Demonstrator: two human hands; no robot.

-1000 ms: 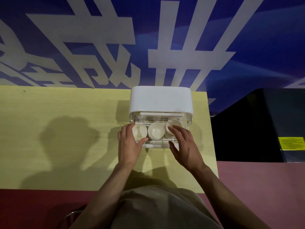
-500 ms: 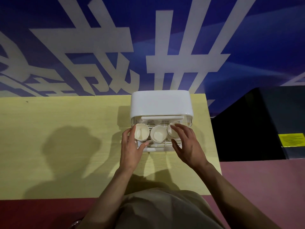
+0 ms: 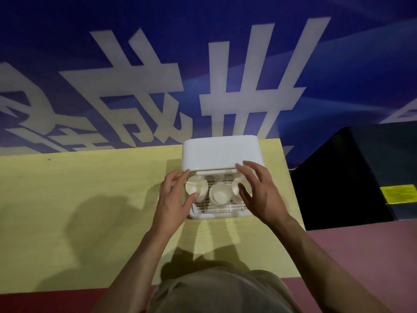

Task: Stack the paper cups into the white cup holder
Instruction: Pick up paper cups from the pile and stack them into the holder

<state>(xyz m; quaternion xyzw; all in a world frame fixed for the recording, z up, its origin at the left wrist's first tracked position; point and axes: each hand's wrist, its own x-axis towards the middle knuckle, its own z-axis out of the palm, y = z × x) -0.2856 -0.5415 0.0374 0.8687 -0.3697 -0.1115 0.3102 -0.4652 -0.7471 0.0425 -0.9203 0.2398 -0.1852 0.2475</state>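
The white cup holder [image 3: 222, 152] stands at the far right of the yellow table, its rounded lid raised over a slatted tray [image 3: 221, 210]. Three white paper cups stand upright in the tray's front row: left [image 3: 196, 187], middle [image 3: 220, 195] and right [image 3: 235, 188], with more cup rims dimly visible behind them. My left hand [image 3: 173, 199] is at the holder's left side, thumb touching the left cup, fingers near the lid's corner. My right hand [image 3: 261, 195] is spread over the right cup, fingertips at the lid's front edge.
The yellow table [image 3: 90, 199] stretches left of the holder, with shadows on it. A black box [image 3: 361, 172] with a yellow label [image 3: 398, 194] stands just right of the table. A blue wall with large white characters rises behind.
Both hands have moved away from the tray's front edge, up and back along the holder's sides, toward the lid. The cups stay in place.
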